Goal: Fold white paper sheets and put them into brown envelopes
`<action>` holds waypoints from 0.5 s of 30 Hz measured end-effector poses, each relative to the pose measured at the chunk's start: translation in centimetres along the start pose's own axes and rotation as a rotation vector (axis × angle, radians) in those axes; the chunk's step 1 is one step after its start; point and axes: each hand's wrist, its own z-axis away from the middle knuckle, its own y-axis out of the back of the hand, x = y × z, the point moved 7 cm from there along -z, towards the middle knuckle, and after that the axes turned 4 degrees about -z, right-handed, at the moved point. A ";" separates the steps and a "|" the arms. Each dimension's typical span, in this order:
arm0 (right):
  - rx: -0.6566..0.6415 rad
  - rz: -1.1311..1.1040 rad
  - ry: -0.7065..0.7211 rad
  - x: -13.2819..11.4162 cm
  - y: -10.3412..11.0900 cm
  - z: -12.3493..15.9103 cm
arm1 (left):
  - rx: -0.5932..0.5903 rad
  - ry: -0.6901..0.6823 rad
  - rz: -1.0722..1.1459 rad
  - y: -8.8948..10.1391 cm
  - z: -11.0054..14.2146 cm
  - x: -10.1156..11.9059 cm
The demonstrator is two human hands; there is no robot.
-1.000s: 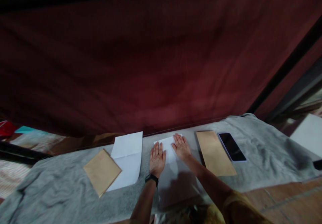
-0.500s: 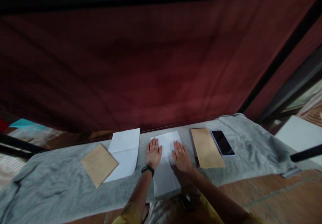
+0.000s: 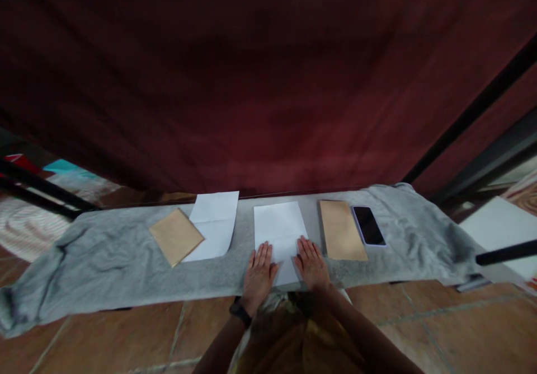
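A creased white sheet of paper (image 3: 279,223) lies in front of me on the grey cloth (image 3: 138,281). My left hand (image 3: 259,273) rests flat on its near left edge, fingers stretched out and pointing away from me. On the near right edge lies my right hand (image 3: 311,265), also flat with its fingers extended. Neither hand grips anything. Left of the sheet is a second white paper (image 3: 218,225) with a fold line, partly under a square brown envelope (image 3: 176,237). To the right lies a longer brown envelope (image 3: 342,230).
A phone (image 3: 369,226) with a pale purple edge lies beside the long envelope. Behind the cloth hangs a dark red curtain (image 3: 268,111). Dark bars (image 3: 465,119) slant at both sides. A white board (image 3: 503,225) is at far right, and tiled floor (image 3: 146,335) shows below.
Both hands have slid along the paper toward me, from its far half to its near edge. The view has shifted, with more floor showing. Envelopes and phone keep their places on the cloth.
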 end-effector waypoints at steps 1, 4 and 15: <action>0.007 0.007 -0.002 0.3 0.1 0.3 | 0.003 0.019 -0.007 0.4 0.6 -0.9; 0.035 0.018 0.003 1.0 0.3 1.5 | -0.017 0.034 -0.013 1.5 2.3 -2.5; 0.013 -0.061 0.088 2.2 1.0 3.3 | -0.220 -0.114 0.117 2.7 4.3 -1.8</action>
